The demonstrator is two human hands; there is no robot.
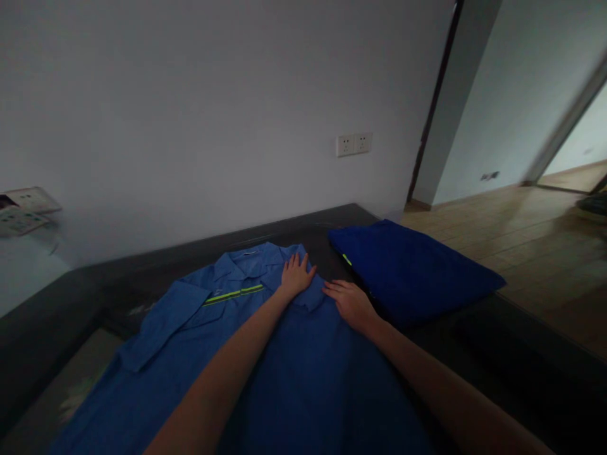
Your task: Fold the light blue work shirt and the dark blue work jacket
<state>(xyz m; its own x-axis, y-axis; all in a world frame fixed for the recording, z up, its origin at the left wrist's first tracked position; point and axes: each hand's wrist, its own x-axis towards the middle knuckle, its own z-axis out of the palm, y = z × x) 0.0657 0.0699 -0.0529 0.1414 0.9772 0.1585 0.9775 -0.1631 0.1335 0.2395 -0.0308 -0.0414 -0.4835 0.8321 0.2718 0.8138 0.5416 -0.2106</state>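
Observation:
A blue work shirt (190,328) with a yellow-green reflective stripe lies spread on a dark table (57,303), collar toward the wall. My left hand (296,275) rests flat on the shirt near the collar, fingers stretched out. My right hand (349,302) lies flat on the shirt's right shoulder edge, fingers together and extended. Neither hand holds anything.
A folded darker blue garment (412,268) sits on the table just right of my right hand. A white wall with a double socket (353,144) is behind. A doorway to a wooden floor (521,234) opens at the right. Another socket plate (28,208) is at far left.

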